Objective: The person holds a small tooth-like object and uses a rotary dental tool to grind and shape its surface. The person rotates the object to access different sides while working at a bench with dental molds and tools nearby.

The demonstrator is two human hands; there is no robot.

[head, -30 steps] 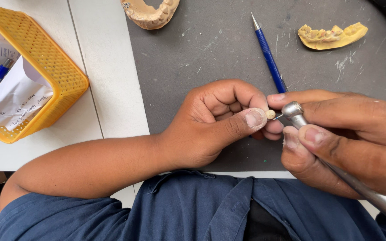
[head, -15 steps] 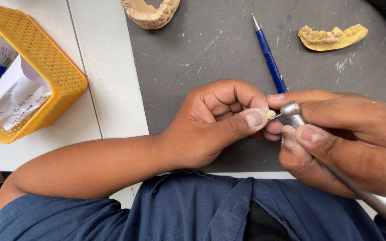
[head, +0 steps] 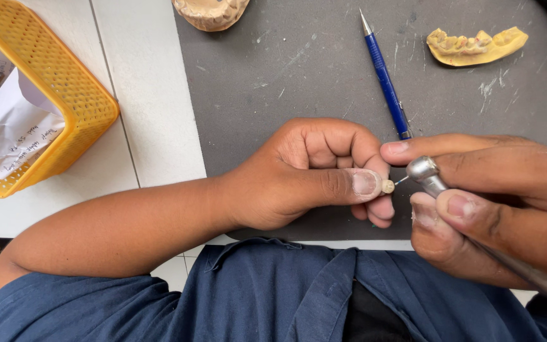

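While the small tooth-shaped piece sits pinched at the tip of the left hand, thumb pressed against curled fingers, the fine bur of the metal dental handpiece meets its side, so the grinding looks under way, not finished; how much shaping remains I cannot tell at this size. The right hand grips the handpiece like a pen, its forefinger stretched over the head and touching the left fingers for support. Both hands hover above the dark grey mat near the surface's near edge. Further back lie a blue pencil, a yellow jaw cast and a tan cast; a yellow basket stands at the left.
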